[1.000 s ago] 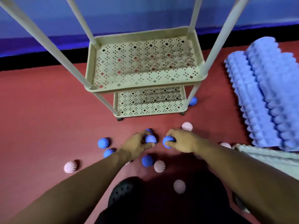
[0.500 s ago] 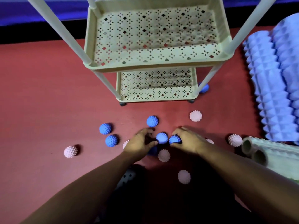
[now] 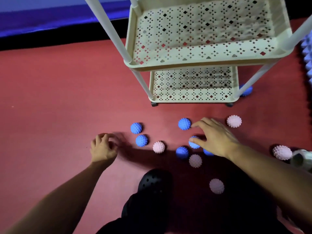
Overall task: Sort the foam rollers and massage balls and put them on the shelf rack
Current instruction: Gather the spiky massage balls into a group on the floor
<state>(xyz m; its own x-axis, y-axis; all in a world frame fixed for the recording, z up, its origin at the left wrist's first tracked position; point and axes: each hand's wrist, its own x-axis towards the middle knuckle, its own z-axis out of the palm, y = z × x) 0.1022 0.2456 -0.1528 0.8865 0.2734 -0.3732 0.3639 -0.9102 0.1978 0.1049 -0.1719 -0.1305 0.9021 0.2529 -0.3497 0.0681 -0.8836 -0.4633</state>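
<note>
Right hand is held low over the red floor, fingers spread and fairly straight; its thumb touches a blue spiky ball partly hidden under the palm, and its fingertips lie just beside another blue ball. No clear grip is seen. A third blue ball is mostly covered by the wrist. Left hand is seen well apart to the left, fingers loosely curled, blurred; nothing is visibly held.

More blue balls are scattered on the floor: two close together and, one in shadow, one behind the rack's right leg. Pink balls are seen at and.

Cream shelf rack stands beyond the balls, both visible tiers perforated. A blue foam roller is cut off at the right edge; a pale roller end is blurred lower right. A black shoe is seen at bottom centre.
</note>
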